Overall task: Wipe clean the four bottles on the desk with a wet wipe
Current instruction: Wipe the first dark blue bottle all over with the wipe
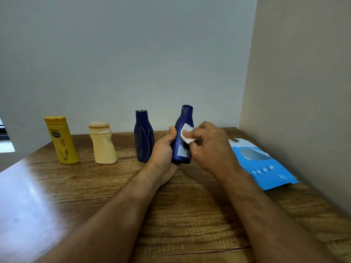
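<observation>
My left hand [164,154] grips the lower body of a dark blue bottle [183,120], holding it upright just above the desk. A folded white wet wipe [187,134] is pressed against the bottle's right side by my right hand [212,147]. To the left a second dark blue bottle [143,137] stands on the desk, streaked with pale marks. Further left stand a dented cream bottle [102,145] and a yellow bottle [61,141], both tilted a little in the view.
A blue pack of wet wipes [266,166] lies flat on the wooden desk [180,215] at the right, close to the beige side wall [303,92]. A grey wall runs behind the bottles. Glare covers the desk's left part.
</observation>
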